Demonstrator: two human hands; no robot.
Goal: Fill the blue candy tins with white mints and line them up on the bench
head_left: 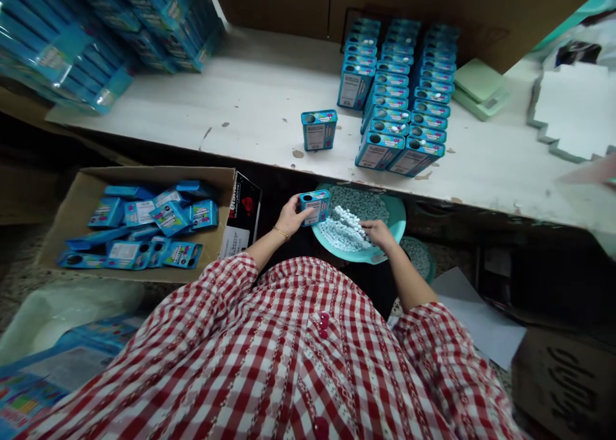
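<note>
My left hand (290,217) grips a small blue box (314,207) upright over a teal bowl (395,217) on my lap. The bowl holds a heap of small white pieces (344,227). My right hand (378,231) rests in the bowl with its fingers curled on the white pieces. A single blue box (318,129) stands alone on the white table (250,100) just beyond the bowl. Three rows of the same blue boxes (402,93) stand on the table to its right.
A cardboard carton (72,209) at my left holds several loose blue boxes. Wrapped packs of blue boxes (86,36) lie at the far left of the table. Green pads (479,87) and white foam (575,110) sit at the right. A second bowl (418,257) lies below.
</note>
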